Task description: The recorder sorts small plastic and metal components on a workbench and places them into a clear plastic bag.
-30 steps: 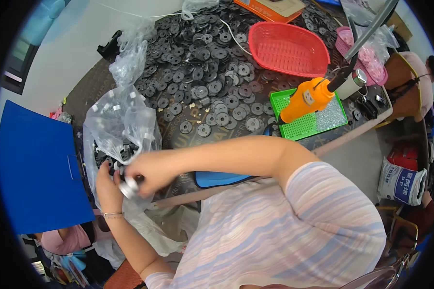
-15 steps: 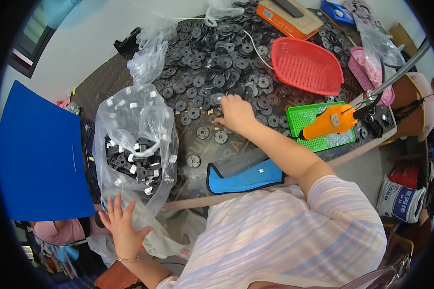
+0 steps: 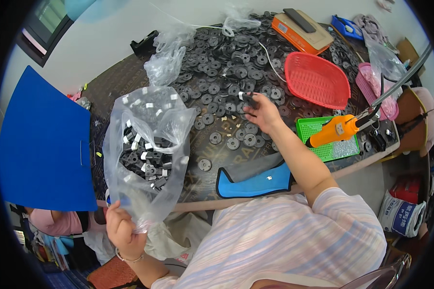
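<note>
My left hand (image 3: 125, 231) grips the near edge of a clear plastic bag (image 3: 176, 185), its fingers closed on the film. Inside the bag lie several black plastic parts (image 3: 152, 159) with white ends. My right hand (image 3: 265, 113) is raised over the table, pinching a black part with a white end (image 3: 248, 99) between thumb and fingers. Beneath and beyond it spreads a big heap of black round discs (image 3: 212, 62) with center holes. A few loose discs (image 3: 233, 143) lie nearer to me.
A blue padded cloth piece (image 3: 255, 182) lies at the table's front edge. To the right are a red basket (image 3: 316, 79), a green tray (image 3: 318, 126) and a hanging orange electric screwdriver (image 3: 333, 131). An orange scale (image 3: 301, 32) stands behind; a blue panel (image 3: 46, 144) is at left.
My right hand has lifted from the discs and now holds a black part with a white end. My left hand has closed from spread fingers onto the bag's edge.
</note>
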### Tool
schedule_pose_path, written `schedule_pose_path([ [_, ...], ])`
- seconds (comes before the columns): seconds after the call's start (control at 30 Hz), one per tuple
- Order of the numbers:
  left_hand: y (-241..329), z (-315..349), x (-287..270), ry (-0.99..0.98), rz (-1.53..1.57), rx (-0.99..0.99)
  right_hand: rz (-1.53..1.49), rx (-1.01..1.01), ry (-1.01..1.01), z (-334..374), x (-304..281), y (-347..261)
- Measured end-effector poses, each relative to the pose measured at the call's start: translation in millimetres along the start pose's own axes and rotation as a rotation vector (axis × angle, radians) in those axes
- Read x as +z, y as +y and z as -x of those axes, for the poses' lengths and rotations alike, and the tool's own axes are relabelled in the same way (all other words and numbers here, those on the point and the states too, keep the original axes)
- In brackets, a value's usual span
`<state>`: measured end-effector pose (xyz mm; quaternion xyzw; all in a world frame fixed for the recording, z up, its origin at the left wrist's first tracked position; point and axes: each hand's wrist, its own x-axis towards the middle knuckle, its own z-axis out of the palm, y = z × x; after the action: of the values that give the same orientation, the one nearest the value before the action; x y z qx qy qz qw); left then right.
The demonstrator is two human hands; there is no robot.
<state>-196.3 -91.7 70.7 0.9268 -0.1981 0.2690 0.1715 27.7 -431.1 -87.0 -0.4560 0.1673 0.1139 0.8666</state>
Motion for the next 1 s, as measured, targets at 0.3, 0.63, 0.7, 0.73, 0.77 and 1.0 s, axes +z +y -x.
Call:
schedule_pose_path([
  [0.3,8.9,-18.0,27.7,0.004,0.055,0.210,0.442,-0.103,-1.222,71.8,158.5,25.9],
  [0.63,2.5,5.1,6.5,0.198,-0.089,0.074,1.238,-1.125,0.163,-84.1,78.5,-38.9],
  [0.7,0.4,0.6,10.3,0.194,-0.089,0.083,1.551,-0.944,0.268,-119.1,40.4,-24.0],
  [0.73,1.0,0.1,8.9,0.197,-0.096,0.082,1.644,-0.779,0.200,-120.2,37.1,-25.3],
  [0.77,1.8,-0.5,7.5,0.191,-0.101,0.086,1.729,-0.611,0.133,-122.8,36.0,-27.2],
  [1.0,-1.8,-14.2,18.2,0.192,-0.075,0.129,1.195,-0.840,0.330,-93.6,16.9,-42.2],
])
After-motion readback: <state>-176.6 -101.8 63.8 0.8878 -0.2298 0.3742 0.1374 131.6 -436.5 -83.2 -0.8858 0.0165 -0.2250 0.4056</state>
